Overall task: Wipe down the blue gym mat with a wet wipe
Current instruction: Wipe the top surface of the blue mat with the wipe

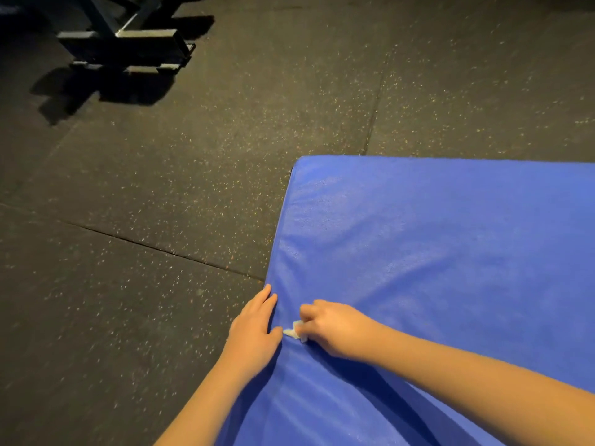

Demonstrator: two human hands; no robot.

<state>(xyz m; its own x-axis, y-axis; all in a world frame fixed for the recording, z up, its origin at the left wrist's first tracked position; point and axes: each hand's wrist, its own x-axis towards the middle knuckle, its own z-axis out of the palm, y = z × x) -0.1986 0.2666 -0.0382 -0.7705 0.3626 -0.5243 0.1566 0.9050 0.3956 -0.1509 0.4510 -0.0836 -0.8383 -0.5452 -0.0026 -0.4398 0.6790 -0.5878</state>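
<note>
The blue gym mat (434, 252) lies on the floor and fills the right and lower part of the view, its far left corner near the middle. My left hand (254, 329) rests flat on the mat's left edge with straight fingers. Just to its right, my right hand (335, 326) has curled fingers round a small white wet wipe (295, 332), pressed onto the mat close to that edge. Only a scrap of the wipe shows beyond the fingers.
Dark speckled rubber floor tiles (161, 188) surround the mat on the left and far side. The black metal base of a gym machine (128, 43) stands at the far left with its shadow in front of it.
</note>
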